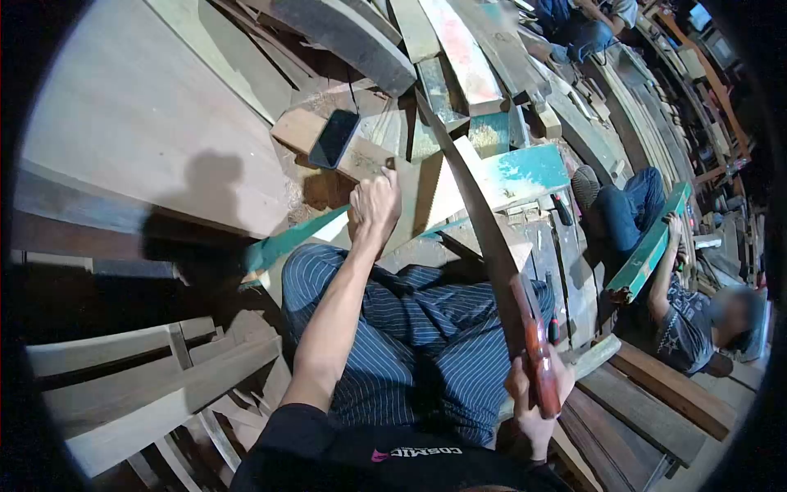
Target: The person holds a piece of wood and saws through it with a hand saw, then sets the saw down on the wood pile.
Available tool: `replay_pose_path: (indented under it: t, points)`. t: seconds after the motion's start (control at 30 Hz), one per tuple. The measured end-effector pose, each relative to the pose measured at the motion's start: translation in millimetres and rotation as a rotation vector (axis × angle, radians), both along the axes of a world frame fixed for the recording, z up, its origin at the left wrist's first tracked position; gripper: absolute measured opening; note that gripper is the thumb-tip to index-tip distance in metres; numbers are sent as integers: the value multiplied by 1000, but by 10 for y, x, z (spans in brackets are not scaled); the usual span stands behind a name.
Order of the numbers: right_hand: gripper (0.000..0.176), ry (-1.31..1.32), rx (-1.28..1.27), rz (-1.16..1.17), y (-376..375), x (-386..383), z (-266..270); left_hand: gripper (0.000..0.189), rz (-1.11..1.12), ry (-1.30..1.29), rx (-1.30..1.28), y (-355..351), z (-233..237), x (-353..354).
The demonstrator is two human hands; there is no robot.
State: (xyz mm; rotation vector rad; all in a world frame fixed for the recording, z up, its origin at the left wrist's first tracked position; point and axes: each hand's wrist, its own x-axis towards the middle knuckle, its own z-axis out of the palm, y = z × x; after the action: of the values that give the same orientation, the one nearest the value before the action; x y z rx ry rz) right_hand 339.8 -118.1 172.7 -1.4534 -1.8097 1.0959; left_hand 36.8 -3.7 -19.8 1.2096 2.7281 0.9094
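Note:
My right hand point(537, 398) is wrapped round the red-brown handle of a handsaw point(479, 197). Its long dark blade slants away from me, up and to the left, past a pale, teal-edged wooden board point(426, 189). On that board, left of the blade, my left hand point(377, 203) is closed with its knuckles up; its fingertips are partly hidden. A teal-painted strip point(295, 236) shows below the left wrist, by my knee. Just beyond my left hand, a dark phone point(334, 139) lies on a wood block point(293, 129).
A large pale panel point(123, 123) stands at left, above stacked slats point(164, 385). Timber offcuts point(459, 49) crowd the far side. At right, a seated co-worker point(697, 320) holds a green-painted beam point(652, 246). Another person point(582, 25) sits at the top right.

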Motion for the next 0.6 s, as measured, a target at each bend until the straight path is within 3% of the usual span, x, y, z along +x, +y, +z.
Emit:
replay_pose_path:
  t: [0.03,0.2,0.3,0.47,0.6]
  points:
    - [12,-40,93,33,83,-34,-35,59,5,-10,-1,1,0,-4]
    - [13,-51,5,82,186,-249,129,59,2,-98,-1,-23,33,-7]
    - [16,-143,265,188,208,-396,267,57,47,-22,-24,4,5,19]
    - [12,-11,224,262,267,-381,316,54,-90,97,79,-67,33,13]
    - [12,-2,322,272,568,-395,-226,55,-55,-12,-33,-124,206,130]
